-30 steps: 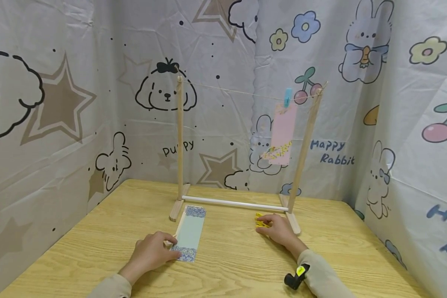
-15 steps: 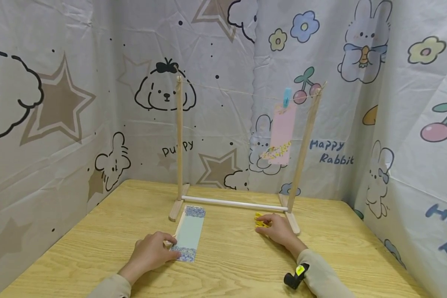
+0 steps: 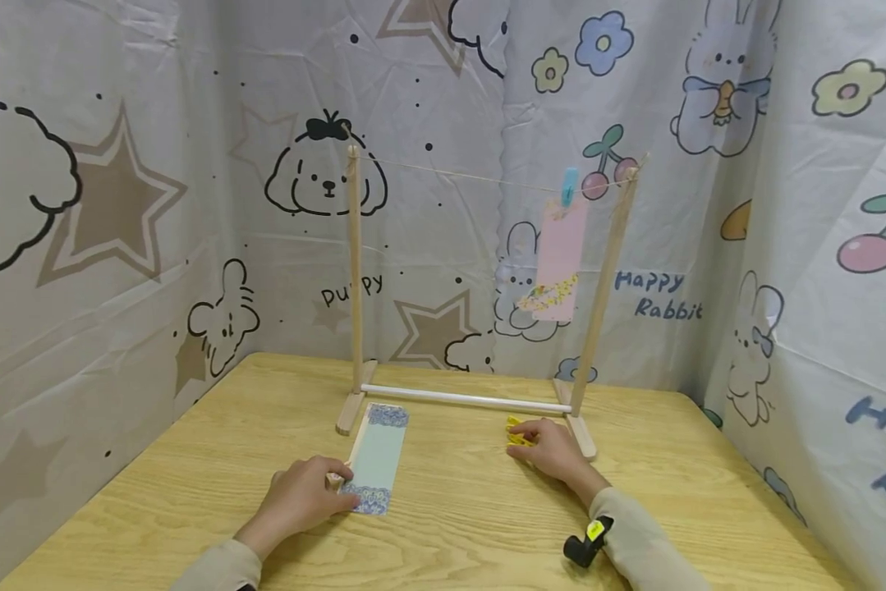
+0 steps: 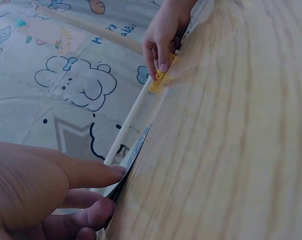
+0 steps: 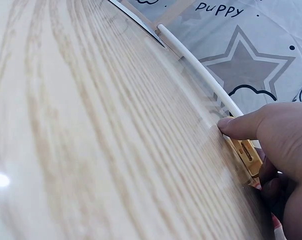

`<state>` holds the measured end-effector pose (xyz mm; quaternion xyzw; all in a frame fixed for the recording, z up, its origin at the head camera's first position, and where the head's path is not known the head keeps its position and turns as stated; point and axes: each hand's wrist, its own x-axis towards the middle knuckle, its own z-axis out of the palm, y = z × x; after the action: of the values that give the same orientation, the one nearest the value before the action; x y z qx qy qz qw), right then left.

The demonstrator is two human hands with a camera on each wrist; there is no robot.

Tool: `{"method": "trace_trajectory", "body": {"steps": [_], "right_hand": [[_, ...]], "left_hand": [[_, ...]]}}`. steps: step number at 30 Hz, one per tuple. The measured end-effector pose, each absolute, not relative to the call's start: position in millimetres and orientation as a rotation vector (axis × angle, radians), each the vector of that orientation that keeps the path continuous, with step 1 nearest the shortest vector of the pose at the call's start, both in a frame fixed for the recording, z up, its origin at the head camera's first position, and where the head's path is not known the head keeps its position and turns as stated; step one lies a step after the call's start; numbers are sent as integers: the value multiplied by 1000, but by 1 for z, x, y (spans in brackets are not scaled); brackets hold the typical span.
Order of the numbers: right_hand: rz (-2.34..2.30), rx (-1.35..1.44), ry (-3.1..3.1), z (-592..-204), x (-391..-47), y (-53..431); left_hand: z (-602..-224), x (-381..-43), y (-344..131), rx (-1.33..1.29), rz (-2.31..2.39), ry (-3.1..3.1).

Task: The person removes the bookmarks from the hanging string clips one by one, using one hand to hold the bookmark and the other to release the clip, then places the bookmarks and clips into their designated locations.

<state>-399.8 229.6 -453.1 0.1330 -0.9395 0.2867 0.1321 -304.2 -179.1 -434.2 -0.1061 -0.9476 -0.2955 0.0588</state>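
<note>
A pale green card [image 3: 376,460] with blue lace-pattern bands at both ends lies on the table beside the rack's left foot. My left hand [image 3: 298,497] pinches its near left corner; in the left wrist view the thumb is over the card [image 4: 139,145] and a finger under it. Near the rack's right foot, my right hand [image 3: 553,450] holds a yellow clothespin [image 3: 515,430] between thumb and fingers, low at the tabletop. The right wrist view shows the clothespin [image 5: 247,156] partly hidden behind the thumb and fingers.
A wooden rack [image 3: 355,279] with a string [image 3: 457,174] across its top and a white crossbar [image 3: 465,399] below stands at the back. A blue clothespin [image 3: 569,187] holds a pink card [image 3: 561,254] on the string at the right. Patterned cloth surrounds the wooden table [image 3: 457,525].
The head view has shifted slightly. Both hands keep their places on the card and the yellow clothespin.
</note>
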Motion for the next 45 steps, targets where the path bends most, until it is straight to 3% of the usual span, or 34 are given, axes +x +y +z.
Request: {"method": "trace_trajectory", "body": {"steps": [45], "right_hand": [[851, 374, -2725, -454, -399, 230]], "left_hand": [[-436, -304, -178, -312, -894, -2865]]}}
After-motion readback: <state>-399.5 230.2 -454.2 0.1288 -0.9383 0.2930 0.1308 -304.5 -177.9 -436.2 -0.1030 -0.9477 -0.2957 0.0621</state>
